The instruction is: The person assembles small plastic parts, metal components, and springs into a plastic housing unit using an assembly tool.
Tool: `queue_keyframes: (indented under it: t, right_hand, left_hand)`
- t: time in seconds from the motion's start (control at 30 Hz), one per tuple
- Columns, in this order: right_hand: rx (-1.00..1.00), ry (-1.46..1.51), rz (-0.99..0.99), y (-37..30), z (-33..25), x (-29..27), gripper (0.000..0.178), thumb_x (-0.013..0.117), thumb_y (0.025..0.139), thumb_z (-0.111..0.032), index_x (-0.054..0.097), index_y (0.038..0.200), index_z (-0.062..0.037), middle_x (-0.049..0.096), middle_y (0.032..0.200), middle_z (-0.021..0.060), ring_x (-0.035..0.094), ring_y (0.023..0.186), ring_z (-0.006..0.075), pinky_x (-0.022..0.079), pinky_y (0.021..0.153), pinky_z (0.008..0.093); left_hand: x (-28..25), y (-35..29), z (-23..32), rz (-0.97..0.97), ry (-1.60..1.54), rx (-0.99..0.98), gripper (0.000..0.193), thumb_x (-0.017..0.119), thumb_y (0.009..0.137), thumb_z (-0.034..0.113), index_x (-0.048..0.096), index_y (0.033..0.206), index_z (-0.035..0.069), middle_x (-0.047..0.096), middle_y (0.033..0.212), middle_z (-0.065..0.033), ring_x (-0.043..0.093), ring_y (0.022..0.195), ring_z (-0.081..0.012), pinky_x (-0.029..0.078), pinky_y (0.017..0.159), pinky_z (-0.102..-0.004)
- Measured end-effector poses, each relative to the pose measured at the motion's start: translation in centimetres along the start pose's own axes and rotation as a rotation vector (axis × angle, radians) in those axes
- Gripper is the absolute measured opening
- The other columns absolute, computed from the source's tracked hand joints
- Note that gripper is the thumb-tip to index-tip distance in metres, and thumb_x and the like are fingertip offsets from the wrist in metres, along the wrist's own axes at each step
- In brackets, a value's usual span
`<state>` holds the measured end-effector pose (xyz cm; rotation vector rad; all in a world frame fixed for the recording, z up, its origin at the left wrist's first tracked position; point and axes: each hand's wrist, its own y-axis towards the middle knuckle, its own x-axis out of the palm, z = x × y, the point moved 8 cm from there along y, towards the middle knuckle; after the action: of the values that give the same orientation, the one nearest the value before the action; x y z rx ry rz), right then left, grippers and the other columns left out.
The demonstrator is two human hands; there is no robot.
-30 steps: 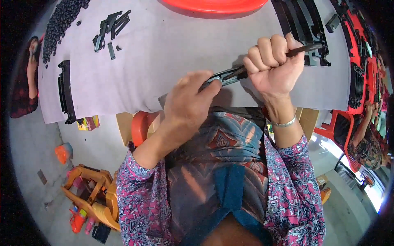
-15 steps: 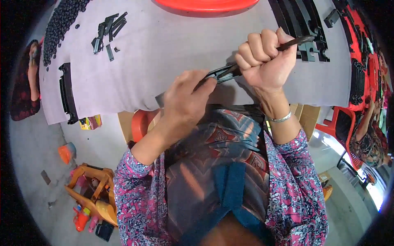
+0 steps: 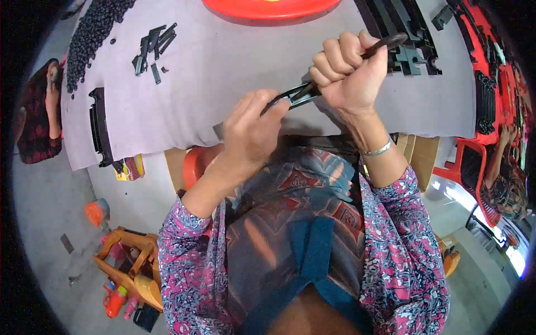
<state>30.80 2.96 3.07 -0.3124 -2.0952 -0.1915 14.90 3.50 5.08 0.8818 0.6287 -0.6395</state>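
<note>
Over the table's near edge, my left hand (image 3: 251, 125) is closed around a long, narrow black plastic piece (image 3: 304, 99). The piece slants up toward my right hand, and a dark grey end shows on the other side of my left wrist. My right hand (image 3: 353, 75) forms a fist around a dark tool with a curved, rounded handle (image 3: 393, 42). The handle end sticks out above the thumb. Its thin working end reaches down to the black piece, between the two hands; the tip is hard to make out.
Small black strips (image 3: 153, 44) lie at the far left near a heap of round black pieces (image 3: 92, 42). A long black part (image 3: 100, 127) rests by the left edge. Beyond are a red basin (image 3: 273, 12) and more black parts (image 3: 410, 61). Other people sit at both sides.
The view has shifted slightly. Both hands keep their grips on the black piece and the dark tool, and sit a little further up and left in the picture.
</note>
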Motion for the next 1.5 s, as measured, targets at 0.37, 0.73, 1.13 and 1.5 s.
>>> queue_keyframes:
  t: [0.37, 0.73, 1.13, 1.5]
  right_hand:
    - [0.047, 0.026, -0.136, -0.5, -5.0, 3.8, 0.045, 0.036, 0.101, -0.042, 0.029, 0.065, -0.0158, 0.024, 0.057, -0.0060, 0.020, 0.048, 0.0071, 0.015, 0.043, 0.0255]
    - [0.107, -1.123, 0.280, -0.6, -7.1, -2.3, 0.024, 0.055, 0.100, -0.032, 0.060, 0.092, -0.0098, 0.042, 0.070, -0.0084, 0.031, 0.054, 0.0009, 0.021, 0.044, 0.0183]
    - [-0.136, -1.927, 0.107, 0.1, -4.5, -0.7, 0.026, 0.058, 0.095, -0.023, 0.063, 0.088, 0.0016, 0.061, 0.072, 0.0139, 0.055, 0.068, 0.0317, 0.045, 0.066, 0.0403]
    - [-0.521, -1.775, 0.267, -1.8, -6.1, 1.7, 0.015, 0.067, 0.091, -0.012, 0.068, 0.097, 0.0020, 0.059, 0.086, 0.0107, 0.059, 0.077, 0.0176, 0.048, 0.069, 0.0280]
  left_hand:
    - [-0.3, 0.2, 0.5, 0.009, 0.053, 0.014, 0.024, 0.069, 0.073, -0.002, 0.067, 0.095, 0.005, 0.062, 0.097, -0.0108, 0.062, 0.084, -0.0312, 0.051, 0.073, -0.0398]
    - [-1.3, 0.6, 0.2, -0.064, -0.028, -0.166, 0.035, 0.073, 0.075, 0.004, 0.062, 0.108, 0.004, 0.062, 0.101, -0.0134, 0.060, 0.088, -0.0355, 0.048, 0.079, -0.0429]
    - [-2.4, 0.5, -0.2, -0.053, 0.121, -0.111, 0.034, 0.077, 0.070, 0.006, 0.066, 0.102, 0.004, 0.061, 0.090, -0.0097, 0.060, 0.083, -0.0300, 0.045, 0.073, -0.0407]
    - [-4.0, -0.3, -1.1, 0.067, 0.069, -0.102, 0.033, 0.075, 0.071, 0.004, 0.065, 0.102, 0.003, 0.059, 0.092, -0.0116, 0.060, 0.088, -0.0323, 0.049, 0.075, -0.0421]
